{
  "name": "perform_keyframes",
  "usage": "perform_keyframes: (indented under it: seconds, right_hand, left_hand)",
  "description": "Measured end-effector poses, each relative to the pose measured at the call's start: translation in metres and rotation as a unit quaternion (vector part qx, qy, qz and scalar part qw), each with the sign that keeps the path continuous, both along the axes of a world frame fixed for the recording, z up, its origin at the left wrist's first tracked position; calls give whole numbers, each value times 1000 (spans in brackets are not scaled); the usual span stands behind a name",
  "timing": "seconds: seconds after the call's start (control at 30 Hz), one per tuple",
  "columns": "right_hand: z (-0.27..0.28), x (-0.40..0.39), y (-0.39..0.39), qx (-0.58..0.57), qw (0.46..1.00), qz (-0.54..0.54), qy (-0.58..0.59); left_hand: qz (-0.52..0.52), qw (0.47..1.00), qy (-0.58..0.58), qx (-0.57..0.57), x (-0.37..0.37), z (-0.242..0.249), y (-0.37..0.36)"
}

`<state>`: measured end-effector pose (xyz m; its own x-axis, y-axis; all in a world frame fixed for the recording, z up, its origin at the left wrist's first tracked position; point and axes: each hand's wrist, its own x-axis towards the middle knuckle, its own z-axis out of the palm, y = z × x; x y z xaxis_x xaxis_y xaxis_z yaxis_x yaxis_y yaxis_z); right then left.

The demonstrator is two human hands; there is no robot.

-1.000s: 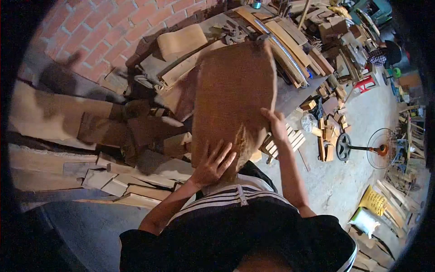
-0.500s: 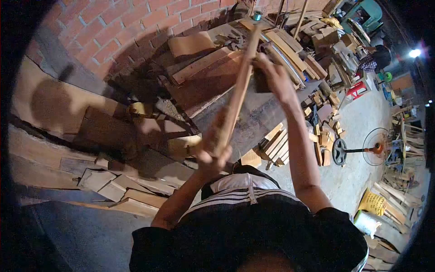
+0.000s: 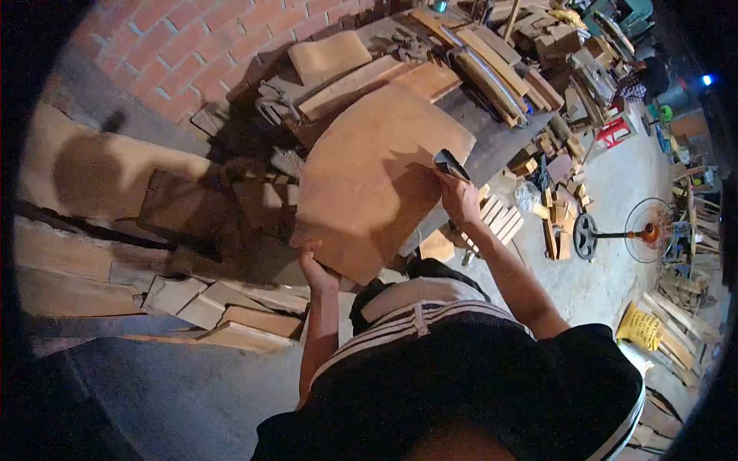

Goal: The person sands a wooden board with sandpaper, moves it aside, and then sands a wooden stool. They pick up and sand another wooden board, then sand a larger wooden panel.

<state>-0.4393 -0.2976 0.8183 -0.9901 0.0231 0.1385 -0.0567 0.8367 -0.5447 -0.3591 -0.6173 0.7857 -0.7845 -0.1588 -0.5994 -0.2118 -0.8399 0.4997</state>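
A broad wooden panel (image 3: pixel 377 169) with a curved far edge faces up in front of me. My left hand (image 3: pixel 317 270) grips its lower left corner, with the thumb on top and the other fingers hidden underneath. At the panel's right side my right hand (image 3: pixel 460 198) is closed round a small dark, curved piece (image 3: pixel 451 164), which looks like a folded sheet. A shadow of that hand falls across the panel. Beneath and beyond the panel lies the work surface (image 3: pixel 492 131).
Boards and a long metal-looking strip (image 3: pixel 488 81) lie on the far side. A brick wall (image 3: pixel 192 46) rises at the back left. Wood offcuts (image 3: pixel 565 207), a fan (image 3: pixel 648 230) and a yellow sack (image 3: pixel 639 326) stand right. Another person (image 3: pixel 632 88) is at the far right.
The panel was seen nearly edge-on between my hands; now its broad face is turned up. My left hand has moved left, and the dark piece in my right hand now shows clearly.
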Motion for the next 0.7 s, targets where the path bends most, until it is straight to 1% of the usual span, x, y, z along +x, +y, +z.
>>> perform_keyframes:
  seconds: [0.03,0.07,0.13,0.17,0.2,0.23,0.27,0.3,0.33,0.37,0.4,0.43,0.47,0.5,0.53,0.57,0.6,0.63,0.67,0.7]
  right_hand:
    - [-10,6,6,16,999,35,-1]
    - [-14,10,8,14,1000,27,-8]
    - [-15,17,9,67,987,135,57]
    - [-7,20,6,109,982,149,34]
    - [-8,19,7,116,979,163,36]
    - [-17,19,8,91,979,173,60]
    - [-26,20,8,68,977,181,84]
    - [-21,29,2,129,980,148,-43]
    - [-22,31,-4,112,976,124,-143]
    - [-44,35,1,65,986,145,-49]
    - [-74,37,5,15,985,167,47]
    - [-85,36,7,74,976,191,69]
    - [-81,34,5,69,976,194,67]
    - [-70,33,1,75,982,169,46]
    - [-64,34,-2,80,986,146,25]
    - [-68,30,-1,71,989,128,32]
    - [-70,28,0,66,988,135,29]
    - [-72,25,0,87,988,121,37]
    - [-73,21,1,108,987,108,45]
    - [-72,20,1,109,985,124,39]
  left_hand:
    - [-29,999,-17,27,1,-16,-2]
    - [-37,999,-24,25,2,-26,1]
    - [-74,991,-4,111,6,-53,13]
    - [-52,992,-63,99,14,-118,9]
    - [-59,991,-67,98,22,-136,12]
    - [-70,990,-62,104,29,-147,17]
    - [-83,989,-58,111,33,-152,25]
    - [-80,989,-65,103,31,-124,40]
    - [-88,988,-70,104,27,-96,49]
    - [-88,988,-100,84,24,-72,55]
    - [-84,986,-128,62,23,-61,59]
    - [-82,986,-131,59,24,-69,59]
    - [-82,989,-105,69,26,-86,56]
    - [-81,990,-80,78,29,-96,53]
    - [-76,991,-86,74,32,-105,51]
    - [-109,991,-53,54,29,-108,52]
    - [-141,989,-21,33,28,-109,52]
    - [-133,990,-25,30,28,-111,53]
    - [-128,991,-36,-2,28,-108,55]
    - [-123,991,-47,-33,29,-105,58]
